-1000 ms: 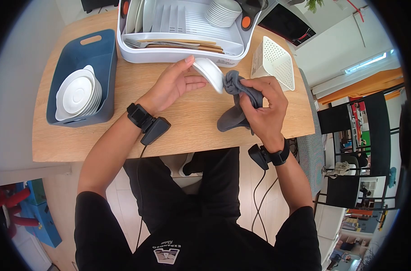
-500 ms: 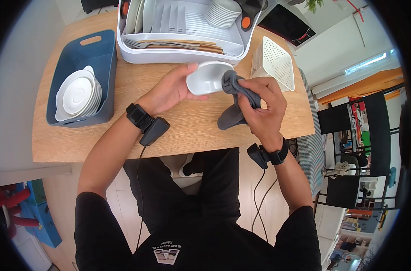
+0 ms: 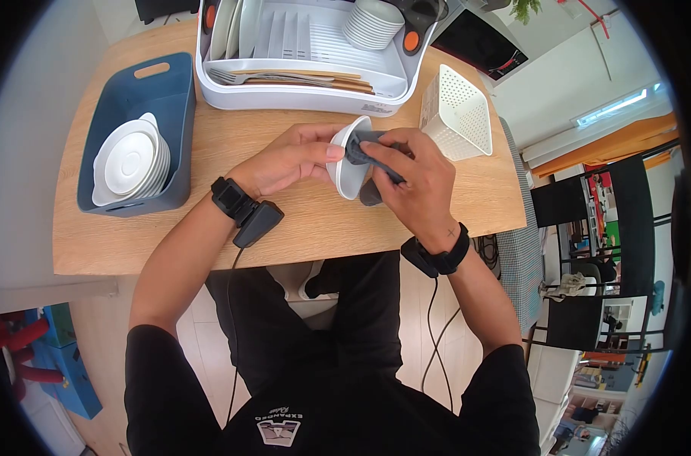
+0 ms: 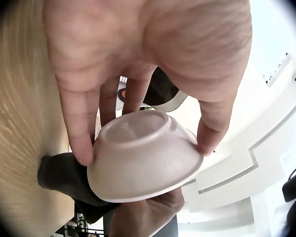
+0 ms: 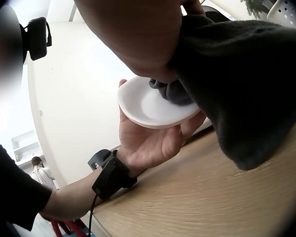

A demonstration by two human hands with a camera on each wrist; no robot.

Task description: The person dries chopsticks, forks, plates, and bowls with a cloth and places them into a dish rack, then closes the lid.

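A small white bowl (image 3: 351, 173) is held above the table by my left hand (image 3: 288, 158), tilted so its opening faces right. In the left wrist view the thumb and fingers grip opposite sides of the bowl (image 4: 145, 158), its foot ring towards the palm. My right hand (image 3: 420, 176) pinches a bunched dark grey cloth (image 3: 357, 149) and presses it into the bowl. From the right wrist view, a wad of the cloth (image 5: 175, 94) lies against the bowl's inner surface while the rest hangs down beside the hand.
At the left stands a blue bin (image 3: 180, 144) with stacked white dishes (image 3: 129, 163). A white dish rack (image 3: 300, 97) with plates, small stacked dishes, chopsticks and forks is at the back. Right of it is a white perforated basket (image 3: 456, 114). The wooden table (image 3: 300, 239) ends near the person's lap.
The bowl first turned its inside up towards the head camera, then tilted to face right. My right hand has moved left, bringing the cloth from the bowl's rim into its inside.
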